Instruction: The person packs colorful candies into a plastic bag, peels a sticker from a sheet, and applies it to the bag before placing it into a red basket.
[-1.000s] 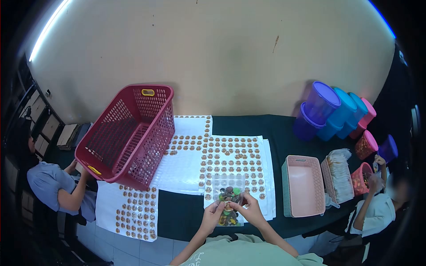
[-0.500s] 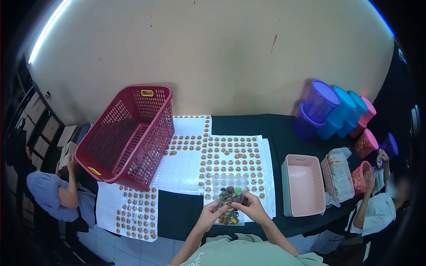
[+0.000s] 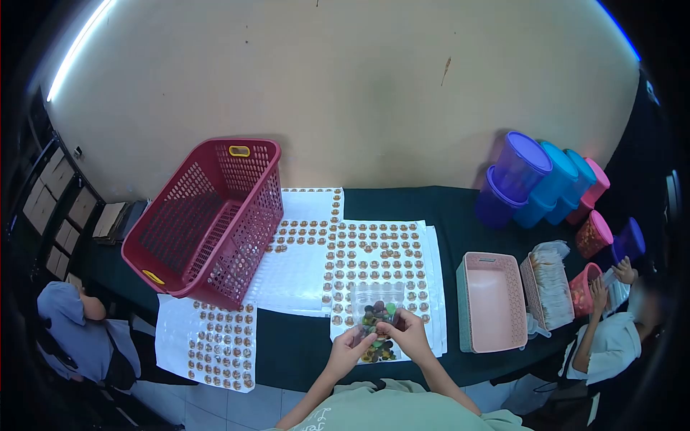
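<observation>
A clear plastic pouch [image 3: 378, 296] of small multicoloured pieces, dark, green and yellow, is held upright in front of me. My left hand [image 3: 348, 352] grips its left side, and my right hand [image 3: 410, 337] grips its right side. Both thumbs press on the front of the pouch, close together near its middle; something brownish shows there, too small to make out. Just behind and under the pouch lies a white sheet of round brown stickers [image 3: 374, 264], with bare patches among its rows.
A maroon laundry basket [image 3: 248, 237] stands left, beside another sticker sheet [image 3: 172, 337]. On the right are a pink basket [image 3: 494, 305], a basket of flat pouches [image 3: 552, 287] and lidded tubs [image 3: 521, 165]. One person [image 3: 611, 345] works at right, another [image 3: 79, 337] at left.
Both my hands and the pouch have shifted slightly right, thumbs still on its front. The person at left has moved away from the table edge; the right person's hands have moved slightly.
</observation>
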Demonstrator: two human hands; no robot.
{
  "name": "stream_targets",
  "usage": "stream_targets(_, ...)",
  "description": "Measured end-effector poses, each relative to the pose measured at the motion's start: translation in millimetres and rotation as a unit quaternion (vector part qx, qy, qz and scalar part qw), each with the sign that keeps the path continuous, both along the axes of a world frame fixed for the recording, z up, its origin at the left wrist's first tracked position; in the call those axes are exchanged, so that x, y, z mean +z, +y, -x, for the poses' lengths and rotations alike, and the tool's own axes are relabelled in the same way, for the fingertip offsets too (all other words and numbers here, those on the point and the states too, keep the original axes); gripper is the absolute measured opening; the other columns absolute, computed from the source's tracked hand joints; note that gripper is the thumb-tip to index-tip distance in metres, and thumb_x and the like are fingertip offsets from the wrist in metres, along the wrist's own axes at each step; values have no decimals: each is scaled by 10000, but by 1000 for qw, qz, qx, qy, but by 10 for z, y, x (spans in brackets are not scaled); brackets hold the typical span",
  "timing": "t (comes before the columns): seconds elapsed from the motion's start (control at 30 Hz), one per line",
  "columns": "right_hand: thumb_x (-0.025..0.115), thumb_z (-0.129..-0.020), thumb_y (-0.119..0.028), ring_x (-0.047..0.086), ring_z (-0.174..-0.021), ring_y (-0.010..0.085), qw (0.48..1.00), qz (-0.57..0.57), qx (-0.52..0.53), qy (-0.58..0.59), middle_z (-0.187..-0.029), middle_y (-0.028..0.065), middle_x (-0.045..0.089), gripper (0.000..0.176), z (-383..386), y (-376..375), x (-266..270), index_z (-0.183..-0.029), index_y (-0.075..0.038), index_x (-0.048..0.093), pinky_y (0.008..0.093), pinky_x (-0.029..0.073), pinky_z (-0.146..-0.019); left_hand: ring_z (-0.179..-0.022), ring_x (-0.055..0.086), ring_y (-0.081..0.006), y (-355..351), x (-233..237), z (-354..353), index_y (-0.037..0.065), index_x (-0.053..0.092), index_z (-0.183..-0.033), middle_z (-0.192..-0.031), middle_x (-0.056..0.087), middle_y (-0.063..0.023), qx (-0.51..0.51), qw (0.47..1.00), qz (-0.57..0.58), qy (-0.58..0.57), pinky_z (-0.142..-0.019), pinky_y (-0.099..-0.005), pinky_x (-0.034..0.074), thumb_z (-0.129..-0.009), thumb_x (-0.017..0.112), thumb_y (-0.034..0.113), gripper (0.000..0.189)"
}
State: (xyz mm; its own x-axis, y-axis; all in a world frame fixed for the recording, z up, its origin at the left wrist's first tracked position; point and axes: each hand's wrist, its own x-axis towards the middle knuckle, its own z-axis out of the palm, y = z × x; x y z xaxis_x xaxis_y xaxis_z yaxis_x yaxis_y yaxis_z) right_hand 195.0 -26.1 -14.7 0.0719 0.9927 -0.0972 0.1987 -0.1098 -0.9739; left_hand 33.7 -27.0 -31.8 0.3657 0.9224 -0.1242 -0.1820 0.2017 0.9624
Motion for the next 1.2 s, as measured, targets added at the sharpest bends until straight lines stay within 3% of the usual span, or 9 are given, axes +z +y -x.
stream_targets(0.17,638,-789,-141,494,-619,35,987,9,62,145,-704,-15,542,164,-2,41,-120,-834,-10,550,191,426,-563,-801,543,-68,-3,0,63,-38,516,-1075,-920,594,-50,7,1000,23,-4,-700,-213,450,-830,578,120,299)
stream_targets(0.4,593,-821,-138,567,-784,77,996,38,83,6,-924,71,612,237,48,67,-224,-993,14,531,204,459,-668,-627,490,-9,41,34,24,-9,573,-1010,-774,583,7,78,997,7,16,-533,-156,390,-824,591,133,235)
stream_targets(0.5,583,-826,-128,564,-786,78,993,32,95,62,-925,66,604,244,14,83,-236,-1009,22,526,213,463,-678,-567,441,14,68,53,32,1,597,-969,-718,562,35,75,996,-14,43,-480,-138,335,-823,596,144,204)
stream_targets(0.6,572,-832,-116,564,-797,85,982,36,122,138,-920,59,597,247,-36,73,-133,-1025,30,520,222,465,-694,-594,470,0,69,57,38,-3,599,-961,-737,578,23,65,998,-1,26,-504,-150,367,-827,593,152,205)
stream_targets(0.7,630,-793,-237,511,-647,65,984,-2,107,139,-769,34,566,309,-7,72,-182,-959,5,534,208,428,-582,-627,494,-13,76,26,36,-9,597,-961,-759,594,7,76,997,-13,12,-530,-165,395,-828,592,159,215)
stream_targets(0.8,647,-777,-246,513,-698,75,991,-72,89,66,-827,44,556,385,105,-4,-85,-1026,5,494,220,435,-618,-718,529,-37,100,34,59,-42,588,-986,-831,616,-26,78,996,-29,20,-632,-185,447,-831,590,166,259)
stream_targets(0.9,669,-755,-256,514,-730,85,993,-44,90,63,-852,40,546,454,97,-5,-159,-1067,1,464,226,434,-640,-707,519,-34,115,16,90,-41,589,-980,-820,615,-28,65,987,-66,134,-624,-190,444,-836,583,173,258)
stream_targets(1.03,662,-762,-230,516,-737,86,992,-53,108,37,-850,43,544,419,64,2,-86,-1059,-2,473,226,436,-645,-699,511,-34,123,-33,76,-39,591,-959,-808,614,-29,66,995,-45,66,-615,-195,441,-841,578,191,259)
stream_targets(1.2,583,-816,-88,494,-789,67,975,9,135,176,-847,2,499,253,23,14,-77,-1030,-17,470,217,416,-681,-783,548,-72,160,-92,142,-32,549,-1018,-898,604,-56,43,999,7,8,-681,-209,448,-853,556,202,287)
